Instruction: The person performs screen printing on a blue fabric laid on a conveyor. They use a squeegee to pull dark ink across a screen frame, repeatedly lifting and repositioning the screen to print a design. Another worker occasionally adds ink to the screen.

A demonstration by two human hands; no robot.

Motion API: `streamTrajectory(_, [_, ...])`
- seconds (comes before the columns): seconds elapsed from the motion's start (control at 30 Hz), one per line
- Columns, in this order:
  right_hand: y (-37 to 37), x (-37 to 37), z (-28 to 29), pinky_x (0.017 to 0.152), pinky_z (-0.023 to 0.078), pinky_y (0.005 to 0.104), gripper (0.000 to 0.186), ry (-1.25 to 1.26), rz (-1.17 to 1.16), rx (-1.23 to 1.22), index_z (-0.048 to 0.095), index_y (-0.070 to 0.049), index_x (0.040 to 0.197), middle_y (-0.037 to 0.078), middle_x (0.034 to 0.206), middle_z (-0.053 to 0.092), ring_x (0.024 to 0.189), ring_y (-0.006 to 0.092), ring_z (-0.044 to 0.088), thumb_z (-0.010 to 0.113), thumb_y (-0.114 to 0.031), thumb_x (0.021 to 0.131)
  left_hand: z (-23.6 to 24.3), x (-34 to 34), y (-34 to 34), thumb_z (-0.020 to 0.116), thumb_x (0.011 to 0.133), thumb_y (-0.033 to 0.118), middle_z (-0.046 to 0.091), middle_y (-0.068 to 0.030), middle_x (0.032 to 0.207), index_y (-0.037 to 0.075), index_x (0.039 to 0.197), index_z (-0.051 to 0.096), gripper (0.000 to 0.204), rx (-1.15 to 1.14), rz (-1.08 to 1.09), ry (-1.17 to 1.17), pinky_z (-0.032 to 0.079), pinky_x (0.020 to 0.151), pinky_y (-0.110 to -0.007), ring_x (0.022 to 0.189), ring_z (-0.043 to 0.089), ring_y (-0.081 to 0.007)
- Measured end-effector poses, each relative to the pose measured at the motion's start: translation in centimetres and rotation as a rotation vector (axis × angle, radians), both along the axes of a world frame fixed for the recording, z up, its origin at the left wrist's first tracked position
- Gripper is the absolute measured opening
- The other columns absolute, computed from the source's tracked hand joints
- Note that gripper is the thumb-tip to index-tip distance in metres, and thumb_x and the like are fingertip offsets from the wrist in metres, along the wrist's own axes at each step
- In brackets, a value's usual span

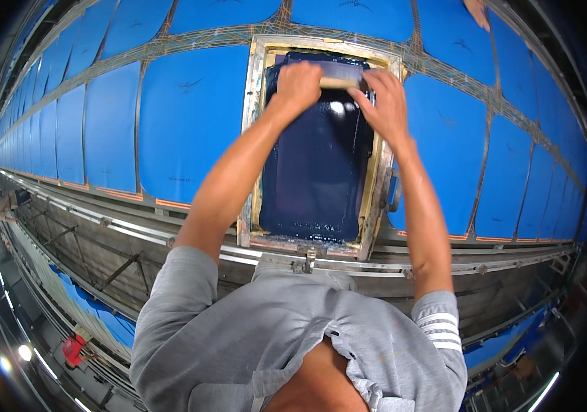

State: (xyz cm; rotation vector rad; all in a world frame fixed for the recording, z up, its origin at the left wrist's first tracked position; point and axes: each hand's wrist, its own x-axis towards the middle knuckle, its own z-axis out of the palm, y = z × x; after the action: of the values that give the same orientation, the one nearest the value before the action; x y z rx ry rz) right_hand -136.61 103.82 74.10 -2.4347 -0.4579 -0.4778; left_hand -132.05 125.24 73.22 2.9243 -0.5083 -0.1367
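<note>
In the head view a screen-printing frame (245,165) with a metal rim sits on the long table, its mesh coated with glossy dark blue ink (314,178). Near its far end, my left hand (299,89) and my right hand (382,99) both grip a squeegee (336,80) with a pale bar, slightly blurred, one hand toward each end. The squeegee rests in or just over the ink; its lower edge is hard to make out.
Rows of blue panels (190,123) line the table on both sides and beyond the frame. A metal rail (465,264) runs along the near edge. Another person's hand (475,14) shows at the far right. A person in red (74,350) is at lower left.
</note>
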Motion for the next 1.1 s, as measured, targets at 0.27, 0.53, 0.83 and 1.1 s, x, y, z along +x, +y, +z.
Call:
streamTrajectory(0.27, [2.0, 14.0, -0.1, 0.079, 0.054, 0.0483, 0.024, 0.472, 0.153, -0.449, 0.073, -0.008, 0.098, 0.019, 0.092, 0.072, 0.090, 0.0387, 0.069, 0.067, -0.016, 0.076, 2.2, 10.3, -1.3, 0.063, 0.073, 0.009, 0.073, -0.0163, 0.092, 0.018, 0.104, 0.077, 0.035, 0.073, -0.074, 0.139, 0.056, 0.079, -0.045, 0.089, 0.070, -0.0351])
streamTrajectory(0.53, [4.1, -0.2, -1.4, 0.072, 0.056, 0.0479, 0.015, 0.453, 0.142, -0.374, 0.072, -0.006, 0.082, 0.019, 0.082, 0.070, 0.078, 0.0389, 0.069, 0.060, -0.008, 0.072, 0.8, -3.7, 1.0, 0.067, 0.069, 0.011, 0.070, -0.0177, 0.076, 0.010, 0.080, 0.076, 0.014, -0.003, -0.107, 0.061, 0.056, 0.067, -0.047, 0.074, 0.070, -0.0369])
streamTrajectory(0.83, [5.0, -24.6, 0.3, 0.092, 0.050, 0.0483, 0.019, 0.496, 0.268, -0.268, 0.067, -0.001, 0.081, 0.016, 0.084, 0.065, 0.087, 0.0331, 0.066, 0.069, -0.001, 0.063, 1.9, -28.9, 2.0, 0.063, 0.069, 0.000, 0.073, -0.0106, 0.085, 0.013, 0.092, 0.076, 0.029, -0.124, -0.055, 0.223, 0.055, 0.063, -0.043, 0.075, 0.070, -0.0313])
streamTrajectory(1.1, [4.9, -21.8, 0.5, 0.078, 0.051, 0.0469, 0.013, 0.554, 0.171, -0.313, 0.068, -0.007, 0.081, 0.014, 0.084, 0.067, 0.084, 0.0356, 0.065, 0.065, -0.005, 0.068, 3.3, -25.0, 2.0, 0.073, 0.060, 0.017, 0.069, -0.0110, 0.075, 0.016, 0.075, 0.073, 0.015, -0.126, -0.053, 0.314, 0.055, 0.067, -0.047, 0.077, 0.070, -0.0326])
